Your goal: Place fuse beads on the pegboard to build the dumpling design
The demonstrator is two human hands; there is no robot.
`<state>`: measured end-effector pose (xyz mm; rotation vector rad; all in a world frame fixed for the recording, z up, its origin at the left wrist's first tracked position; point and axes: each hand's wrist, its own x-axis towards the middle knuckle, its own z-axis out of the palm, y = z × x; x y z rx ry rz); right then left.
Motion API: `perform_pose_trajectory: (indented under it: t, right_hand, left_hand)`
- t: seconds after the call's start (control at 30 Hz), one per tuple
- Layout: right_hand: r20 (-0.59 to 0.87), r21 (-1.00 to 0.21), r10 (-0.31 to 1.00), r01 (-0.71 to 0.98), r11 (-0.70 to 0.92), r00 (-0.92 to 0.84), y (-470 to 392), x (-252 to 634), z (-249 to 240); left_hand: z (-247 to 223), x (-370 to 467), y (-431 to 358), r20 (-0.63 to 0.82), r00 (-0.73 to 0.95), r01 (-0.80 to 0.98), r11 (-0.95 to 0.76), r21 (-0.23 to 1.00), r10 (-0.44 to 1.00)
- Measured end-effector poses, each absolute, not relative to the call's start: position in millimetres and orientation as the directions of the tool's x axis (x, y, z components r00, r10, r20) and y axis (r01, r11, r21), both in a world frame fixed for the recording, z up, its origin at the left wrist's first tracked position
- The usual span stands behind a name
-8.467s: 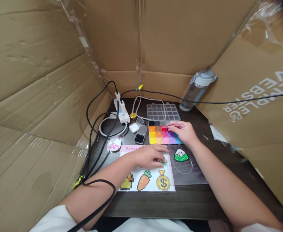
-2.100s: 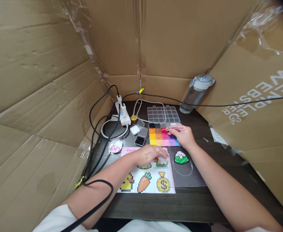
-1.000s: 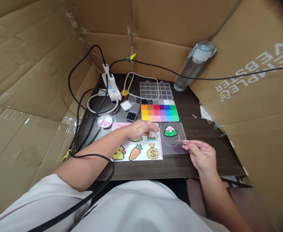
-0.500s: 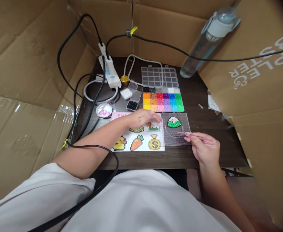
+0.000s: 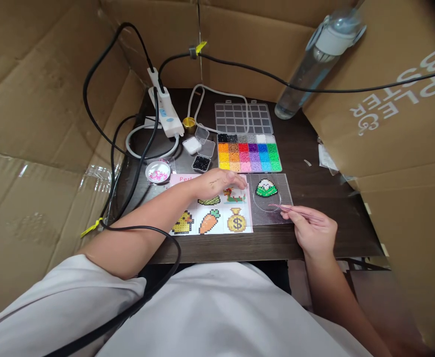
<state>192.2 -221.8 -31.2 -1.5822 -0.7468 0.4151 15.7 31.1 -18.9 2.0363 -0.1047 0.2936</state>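
Observation:
My right hand [image 5: 313, 229] pinches a pair of pink tweezers [image 5: 301, 212] at the right edge of the clear pegboard [image 5: 282, 216]. The tweezers' tips point left, over a round outline on the board. Just above that outline lies a rice-dumpling bead design [image 5: 266, 188] in white and green with a black border. My left hand [image 5: 222, 182] lies across the top of the printed pattern sheet [image 5: 195, 231], fingers stretched toward the board's left edge and nothing visible in them. The sheet shows a carrot, a money bag and other pixel pictures, partly covered by my left forearm.
Behind the board stands an open bead box [image 5: 249, 153] with many colours. To the left are a white dish [image 5: 157, 172] of pink beads, a small box of black beads [image 5: 201, 163] and a power strip [image 5: 167, 111]. Black cables [image 5: 143, 227] cross my left arm. A bottle [image 5: 310, 64] leans back right.
The whole view has shifted slightly left. Both hands hold nearly the same pose, with the tweezers' tips still over the round outline.

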Motion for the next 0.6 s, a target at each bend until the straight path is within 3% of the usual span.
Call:
perform_pose_trajectory:
  t: [0.2, 0.6]
  right_hand:
    - [0.195, -0.955, 0.694, 0.295, -0.027, 0.693, -217.2, 184.3, -25.1]
    - [0.162, -0.961, 0.729, 0.274, -0.036, 0.665, -214.7, 186.9, -27.5]
  left_hand:
    - [-17.2, 15.0, 32.5, 0.246, 0.968, -0.188, -0.494, 0.849, 0.053]
    - [-19.3, 15.1, 33.5, 0.260, 0.964, -0.201, -0.482, 0.853, 0.060]
